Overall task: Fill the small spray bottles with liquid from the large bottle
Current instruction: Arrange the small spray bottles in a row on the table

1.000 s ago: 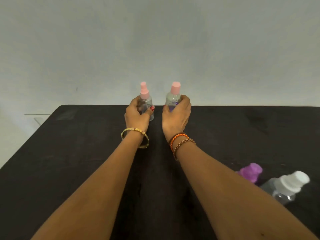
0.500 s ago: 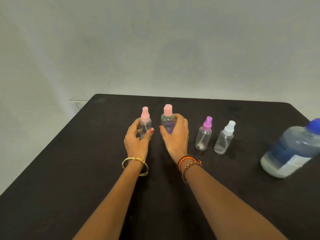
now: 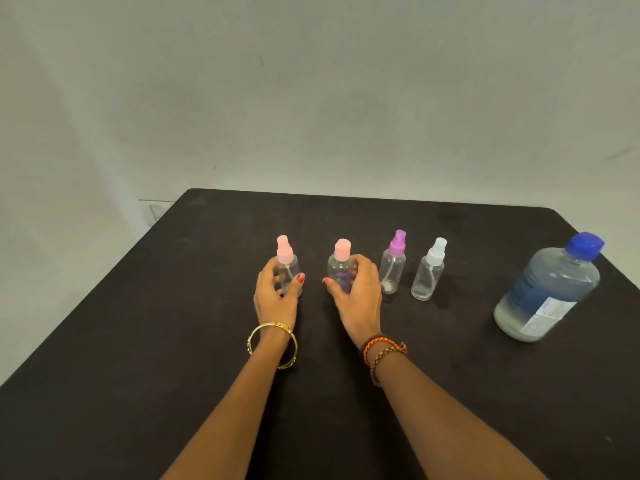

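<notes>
Centrally on the black tabletop (image 3: 138, 341), the left hand (image 3: 275, 299) curls its grip around a pink-capped spray bottle (image 3: 288, 271); the right hand (image 3: 356, 296) holds a second pink-capped bottle (image 3: 341, 268), and the large bottle (image 3: 547, 289) stands at three o'clock

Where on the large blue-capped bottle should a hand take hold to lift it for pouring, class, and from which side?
Grip the large bottle round its wide clear body, below the blue cap, probably coming from its left, the open side facing the right hand. It stands upright on the table, apart from the white-capped spray bottle, so fingers have room.
</notes>
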